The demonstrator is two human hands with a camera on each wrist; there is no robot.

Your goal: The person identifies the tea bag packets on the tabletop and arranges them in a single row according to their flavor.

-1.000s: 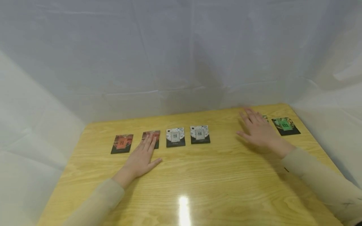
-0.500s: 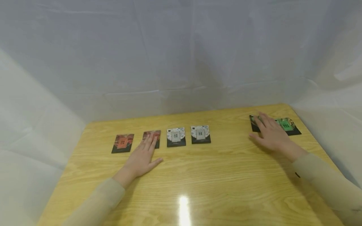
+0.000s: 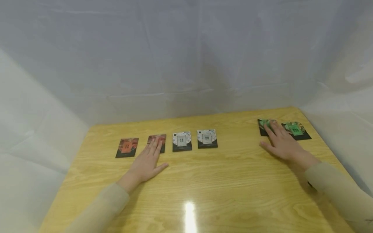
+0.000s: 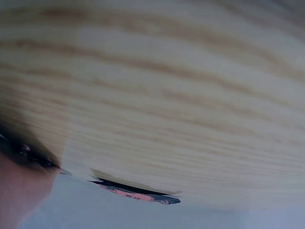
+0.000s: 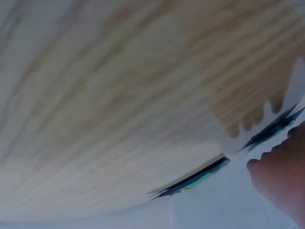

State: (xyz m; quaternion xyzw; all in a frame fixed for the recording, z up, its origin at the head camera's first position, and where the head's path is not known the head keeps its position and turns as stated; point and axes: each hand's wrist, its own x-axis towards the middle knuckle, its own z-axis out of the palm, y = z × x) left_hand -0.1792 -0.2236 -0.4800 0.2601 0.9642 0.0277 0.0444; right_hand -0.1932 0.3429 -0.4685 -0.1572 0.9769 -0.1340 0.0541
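In the head view my left hand (image 3: 145, 164) lies with straight fingers over a black-and-red packet (image 3: 161, 146), its lower left part hidden beneath them. Another red packet (image 3: 127, 148) is left of that hand. My right hand (image 3: 284, 142) reaches over the table, its fingertips on or just above a green packet (image 3: 263, 127). Beside it on the right is a second green packet (image 3: 296, 130), partly covered at its left edge. Between the hands are two white-and-black packets, a left one (image 3: 182, 141) and a right one (image 3: 207, 138).
All the packets lie flat near the far edge of the wood-grain table (image 3: 227, 191). White sheeting (image 3: 186, 58) hangs behind the table and along both sides. A small dark object (image 3: 310, 184) shows by the right sleeve.
My right hand has shifted right and a little toward me, uncovering more of the left green packet, which has come to view beside the other. The left hand stays in place.
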